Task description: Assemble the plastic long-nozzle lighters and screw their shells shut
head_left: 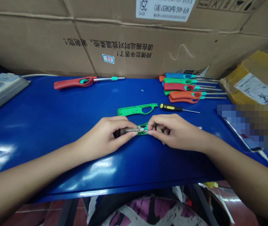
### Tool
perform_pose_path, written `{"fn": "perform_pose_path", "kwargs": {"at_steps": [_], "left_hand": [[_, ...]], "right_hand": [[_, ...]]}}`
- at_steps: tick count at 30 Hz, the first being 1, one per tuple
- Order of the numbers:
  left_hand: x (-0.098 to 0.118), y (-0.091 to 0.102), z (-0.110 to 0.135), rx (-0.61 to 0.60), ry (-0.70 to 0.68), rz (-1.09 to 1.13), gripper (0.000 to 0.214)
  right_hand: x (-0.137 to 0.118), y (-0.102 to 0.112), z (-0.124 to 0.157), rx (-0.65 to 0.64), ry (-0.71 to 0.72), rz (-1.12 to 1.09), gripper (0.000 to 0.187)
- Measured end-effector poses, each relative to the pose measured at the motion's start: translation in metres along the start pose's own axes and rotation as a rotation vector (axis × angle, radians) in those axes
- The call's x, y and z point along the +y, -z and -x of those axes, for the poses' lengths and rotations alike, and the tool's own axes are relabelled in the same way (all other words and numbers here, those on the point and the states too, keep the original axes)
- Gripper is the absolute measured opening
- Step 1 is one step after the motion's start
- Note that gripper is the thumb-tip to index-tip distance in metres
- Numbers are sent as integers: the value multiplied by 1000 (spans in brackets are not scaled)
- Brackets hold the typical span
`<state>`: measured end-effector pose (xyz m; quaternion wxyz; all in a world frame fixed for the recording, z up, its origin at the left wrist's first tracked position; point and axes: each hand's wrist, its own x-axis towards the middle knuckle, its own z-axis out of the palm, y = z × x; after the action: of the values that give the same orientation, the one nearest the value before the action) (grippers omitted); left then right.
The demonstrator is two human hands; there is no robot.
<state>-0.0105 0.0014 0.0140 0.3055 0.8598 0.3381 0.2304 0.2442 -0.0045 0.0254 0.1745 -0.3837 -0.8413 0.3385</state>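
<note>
Both hands meet over an opened green lighter half (141, 133) near the middle of the blue table. My left hand (114, 131) pinches a smoky clear fuel tank (129, 130) with a pale valve end between thumb and forefinger. From the other side, my right hand (175, 130) is closed at the lighter half, its thumb and fingertips beside the small teal and white inner parts; its fingers hide much of that end. Just beyond lies the other green shell half (134, 110), hollow side showing. A black and yellow screwdriver (171, 107) rests to its right.
A red long-neck lighter (74, 83) lies at the back left. Several coloured lighters (183, 86) are piled at the back right, by a taped carton (249, 75). A large cardboard box (42, 40) walls the back. A phone (242, 131) and power strip (4, 91) flank the table.
</note>
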Motion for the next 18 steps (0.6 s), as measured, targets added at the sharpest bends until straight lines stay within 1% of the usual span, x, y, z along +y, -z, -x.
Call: {"fn": "perform_pose_path", "kwargs": {"at_steps": [3, 8, 13, 18], "left_hand": [[0, 0, 0, 1, -8, 6, 24], [0, 1, 1, -13, 3, 17, 25], [0, 2, 2, -31, 20, 12, 25], [0, 1, 2, -25, 8, 11, 24]], "right_hand": [[0, -1, -1, 13, 10, 10, 5], [0, -2, -1, 18, -21, -26, 5], [2, -2, 0, 27, -8, -26, 7], [2, -3, 0, 26, -17, -33, 6]]}}
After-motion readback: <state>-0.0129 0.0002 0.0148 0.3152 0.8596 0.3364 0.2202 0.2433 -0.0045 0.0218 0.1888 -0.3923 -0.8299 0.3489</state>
